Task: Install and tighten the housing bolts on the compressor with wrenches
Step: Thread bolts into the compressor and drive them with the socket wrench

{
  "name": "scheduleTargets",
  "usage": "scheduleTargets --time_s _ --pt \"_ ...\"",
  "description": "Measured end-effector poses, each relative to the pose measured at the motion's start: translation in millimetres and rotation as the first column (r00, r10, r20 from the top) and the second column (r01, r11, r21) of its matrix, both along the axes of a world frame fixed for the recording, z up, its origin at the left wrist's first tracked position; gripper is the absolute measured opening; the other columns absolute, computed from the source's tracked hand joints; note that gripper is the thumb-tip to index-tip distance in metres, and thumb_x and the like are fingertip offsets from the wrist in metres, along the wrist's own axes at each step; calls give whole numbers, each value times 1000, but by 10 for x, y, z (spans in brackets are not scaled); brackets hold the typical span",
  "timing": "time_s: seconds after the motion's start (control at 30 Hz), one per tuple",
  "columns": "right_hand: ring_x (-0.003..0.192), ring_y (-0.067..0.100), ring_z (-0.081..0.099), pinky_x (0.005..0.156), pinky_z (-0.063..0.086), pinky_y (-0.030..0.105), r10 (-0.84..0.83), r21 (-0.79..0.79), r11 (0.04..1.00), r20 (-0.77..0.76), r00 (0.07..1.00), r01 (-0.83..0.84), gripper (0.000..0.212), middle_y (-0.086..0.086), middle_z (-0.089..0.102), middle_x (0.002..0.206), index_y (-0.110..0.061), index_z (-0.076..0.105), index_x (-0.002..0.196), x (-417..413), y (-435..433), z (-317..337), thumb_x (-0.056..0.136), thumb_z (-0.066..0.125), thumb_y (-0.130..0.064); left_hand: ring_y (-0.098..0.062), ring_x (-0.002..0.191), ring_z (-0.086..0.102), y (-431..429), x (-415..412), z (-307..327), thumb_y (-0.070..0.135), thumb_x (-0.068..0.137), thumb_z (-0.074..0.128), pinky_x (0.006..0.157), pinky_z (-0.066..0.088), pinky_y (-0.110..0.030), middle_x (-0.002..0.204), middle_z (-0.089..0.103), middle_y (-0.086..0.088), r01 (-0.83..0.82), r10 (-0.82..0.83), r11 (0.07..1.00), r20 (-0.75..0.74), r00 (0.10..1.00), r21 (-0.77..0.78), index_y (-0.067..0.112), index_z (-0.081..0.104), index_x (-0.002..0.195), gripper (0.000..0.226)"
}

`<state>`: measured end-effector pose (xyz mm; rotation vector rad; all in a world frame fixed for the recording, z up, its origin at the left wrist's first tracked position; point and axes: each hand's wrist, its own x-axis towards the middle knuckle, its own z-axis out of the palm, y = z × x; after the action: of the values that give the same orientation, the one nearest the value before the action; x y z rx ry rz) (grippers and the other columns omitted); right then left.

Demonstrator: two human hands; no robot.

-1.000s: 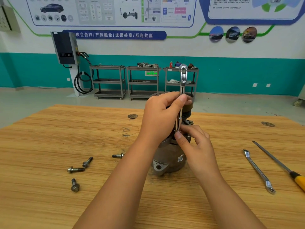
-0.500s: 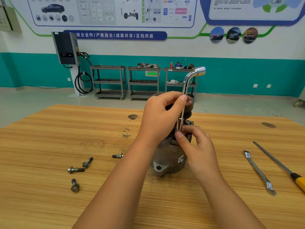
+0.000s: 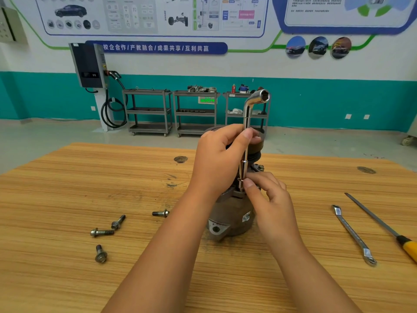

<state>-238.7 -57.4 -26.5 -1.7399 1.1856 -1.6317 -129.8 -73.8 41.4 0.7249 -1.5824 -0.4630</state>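
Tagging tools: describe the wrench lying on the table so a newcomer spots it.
On the wooden table, look right of the compressor. Two long tools lie side by side there; the flat wrench is the one nearer the compressor. Unlike the yellow-handled tool beside it, it is shorter and all bare metal.

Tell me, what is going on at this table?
A person works on a compressor on the wooden table. The left hand grips the shaft of an upright L-shaped socket wrench; the right hand pinches its lower end at the housing. Four loose bolts lie on the left, a flat wrench and a screwdriver on the right.
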Motion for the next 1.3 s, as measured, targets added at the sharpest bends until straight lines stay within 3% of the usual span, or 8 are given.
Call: scheduleTargets --time_s 0.17,0.33,0.47,0.73,0.87,0.93,1.07,1.3 --pt "106 0 42 77 28 -2 -17 -8 1000 -36 999 17 21 -34 57 91 -44 58 80 -8 -7 7 88 62 -25 7 89 63 -28 15 -9 17 98 45 77 46 -8 87 71 7 -9 9 1000 -3 1000 9 10 70 99 26" --pt "103 3 43 74 27 -1 -32 10 999 -28 999 32 14 -29 57 88 -39 60 80 4 -7 6 85 65 -28 7 92 64 -20 17 -1 14 100 47 81 48 -10 87 71 9 -40 40 998 24 999 37 13 69 104 23" --pt "104 7 46 74 28 -1 -40 27 999 15 999 39 5 -24 59 87 -34 61 80 16 0 13 79 66 -33 1 91 65 -9 -6 2 17 96 53 79 48 -11 89 73 6 -87 87 996 52 995 1 15 72 96 19" --pt "104 0 42 73 28 -1 -61 46 997 31 998 60 11 -30 56 90 -35 58 79 27 14 8 76 68 -36 -13 87 63 -10 -27 -9 28 93 55 79 49 -39 86 72 -3 -168 174 984 114 978 -58 8 75 92 28" --pt "107 -6 37 78 25 -3 -33 31 999 -7 999 33 11 -28 56 94 -43 59 86 36 29 -2 76 59 -44 -3 93 64 5 -27 -3 30 92 48 84 49 -23 93 74 3 -117 120 992 85 989 -36 13 74 98 32" --pt "109 -2 38 81 24 -4 -16 39 999 3 1000 15 10 -24 58 97 -46 60 89 31 22 -10 82 57 -39 -1 95 64 0 -22 -6 27 93 46 85 47 -17 94 74 3 -81 83 996 64 995 -30 11 73 102 33" --pt "108 3 38 81 24 -3 -18 30 999 -15 1000 19 17 -21 59 98 -44 59 87 25 7 -14 89 59 -27 -4 98 64 -9 -17 -6 24 95 44 89 48 -20 97 74 -1 -58 59 998 55 997 -28 5 72 105 35" --pt "106 -7 38 78 26 -2 -35 14 999 -34 999 35 14 -29 57 95 -44 57 82 37 18 -5 85 60 -31 1 93 63 18 -35 0 27 92 46 83 47 -13 93 73 5 -104 107 994 102 989 -34 13 73 101 32"
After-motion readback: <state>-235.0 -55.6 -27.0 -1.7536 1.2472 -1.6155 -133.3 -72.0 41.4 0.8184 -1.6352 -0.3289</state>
